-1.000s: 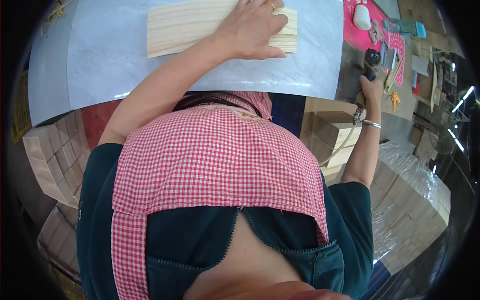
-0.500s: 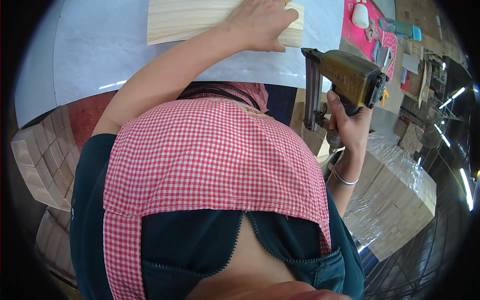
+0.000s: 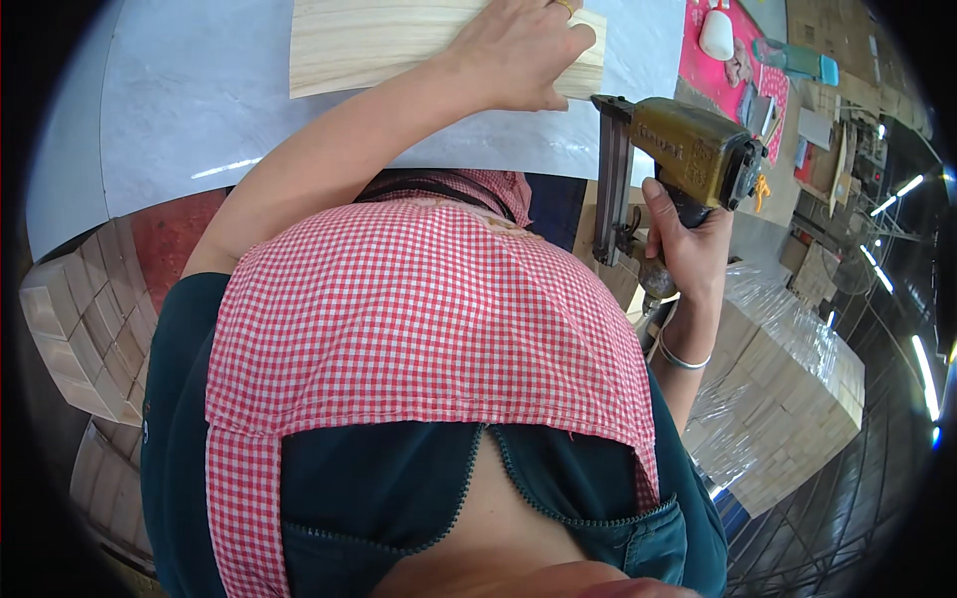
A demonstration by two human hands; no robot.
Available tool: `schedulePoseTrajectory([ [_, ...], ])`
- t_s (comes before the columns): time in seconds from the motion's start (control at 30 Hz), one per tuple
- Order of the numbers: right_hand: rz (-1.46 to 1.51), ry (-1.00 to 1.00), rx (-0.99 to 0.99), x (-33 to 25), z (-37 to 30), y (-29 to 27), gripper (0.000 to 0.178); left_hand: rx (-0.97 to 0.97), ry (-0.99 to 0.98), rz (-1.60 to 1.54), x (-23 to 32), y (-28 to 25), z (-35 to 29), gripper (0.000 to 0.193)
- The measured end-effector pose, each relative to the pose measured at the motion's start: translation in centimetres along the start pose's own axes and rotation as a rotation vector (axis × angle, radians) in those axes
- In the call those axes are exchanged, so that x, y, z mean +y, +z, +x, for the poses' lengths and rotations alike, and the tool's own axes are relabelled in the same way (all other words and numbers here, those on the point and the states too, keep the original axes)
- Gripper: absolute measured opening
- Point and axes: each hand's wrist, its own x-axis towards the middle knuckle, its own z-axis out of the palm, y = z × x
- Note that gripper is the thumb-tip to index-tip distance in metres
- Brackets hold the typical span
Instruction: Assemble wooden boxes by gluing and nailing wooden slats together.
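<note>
The left hand (image 3: 518,55), grip unclear, rests on one grained wooden board (image 3: 369,50); the right hand (image 3: 695,251) grips one metal nailer (image 3: 683,148) near the right corner of the glossy surface (image 3: 199,100)

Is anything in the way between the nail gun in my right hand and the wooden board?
Nothing visible stands between the nail gun and the board, but your left hand rests near the board's right end.

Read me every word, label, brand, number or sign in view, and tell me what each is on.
Pneumatic nail gun, in the right hand: raised lettering on its gold-brown body, which I won't copy out; a fainter patch beside it is too blurred to read.
Dark green left sleeve: a pale mark, too small to read.
Wooden board: none visible.
</note>
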Motion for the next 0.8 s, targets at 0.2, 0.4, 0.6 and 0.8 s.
schedulePoseTrajectory([
  [0.2, -0.006, -0.044, 0.013, -1.3, 1.4, 0.2, 0.017, 0.003, 0.054, -0.028, -0.8, 0.9, 0.1, 0.051],
  [0.4, -0.042, -0.033, -0.006, -1.6, 2.6, 0.2, 0.019, -0.048, 0.078, -0.096, -1.0, 0.8, 0.4, 0.051],
  [0.6, -0.056, -0.026, -0.024, -1.6, 3.0, 0.2, 0.020, -0.079, 0.068, -0.105, -1.0, 0.7, 0.4, 0.050],
  [0.8, -0.020, -0.012, -0.033, -2.0, 3.2, 0.1, 0.020, -0.079, 0.080, -0.117, -1.2, 0.9, 0.5, 0.050],
])
